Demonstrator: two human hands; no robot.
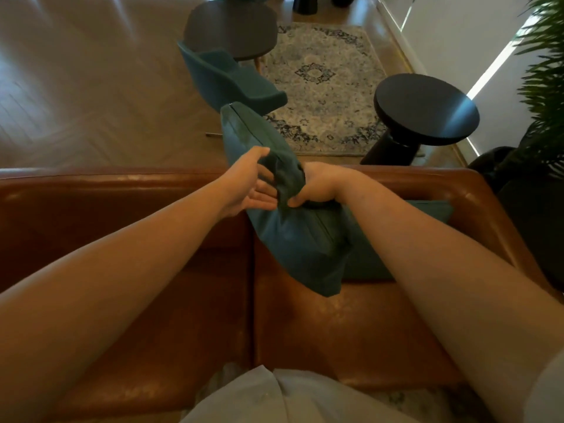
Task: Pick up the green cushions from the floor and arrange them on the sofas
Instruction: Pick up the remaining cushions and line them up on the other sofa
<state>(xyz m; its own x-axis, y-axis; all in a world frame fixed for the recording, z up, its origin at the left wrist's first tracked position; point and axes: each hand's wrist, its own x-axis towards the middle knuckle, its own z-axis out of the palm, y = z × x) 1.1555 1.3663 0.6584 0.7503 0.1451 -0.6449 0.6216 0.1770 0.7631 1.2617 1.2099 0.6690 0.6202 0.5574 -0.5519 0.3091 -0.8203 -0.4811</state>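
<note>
A dark green cushion (293, 242) hangs edge-on over the brown leather sofa (128, 227), its far end sticking up past the sofa back. My right hand (317, 186) is clenched on the cushion's top edge, bunching the fabric. My left hand (253, 183) touches the same edge from the left, fingers partly spread against it. A second green cushion (427, 210) leans against the sofa back at the right, mostly hidden behind my right forearm and the held cushion.
Behind the sofa stand a teal chair (232, 80), a dark oval table (229, 25), a black round side table (424, 109) and a patterned rug (329, 87) on wooden floor. A potted plant (543, 96) fills the right edge.
</note>
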